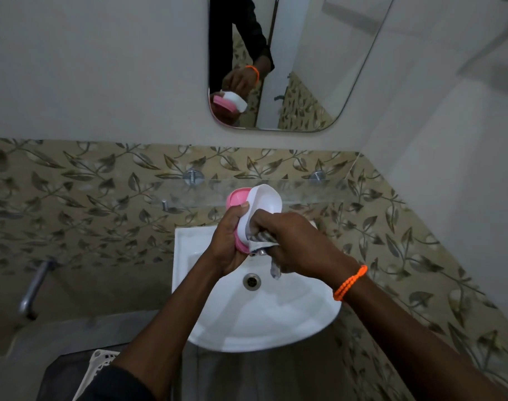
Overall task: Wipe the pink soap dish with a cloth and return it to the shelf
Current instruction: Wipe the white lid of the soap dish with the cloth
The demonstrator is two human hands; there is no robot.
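Note:
My left hand [228, 241] grips the pink soap dish [236, 199] and holds it upright over the sink, its white inner tray [264, 204] facing right. A striped grey cloth [262, 240] is bunched in my right hand [293, 244], which presses it against the lower part of the white tray. An orange bead bracelet sits on my right wrist. The glass shelf [304, 188] runs along the tiled wall just behind the dish.
A white sink [276, 319] with a metal drain [251, 281] lies below my hands. A mirror [304, 68] hangs above and reflects the dish and my hand. A metal pipe [34, 287] sticks out at left. A white basket [100, 363] stands at the bottom left.

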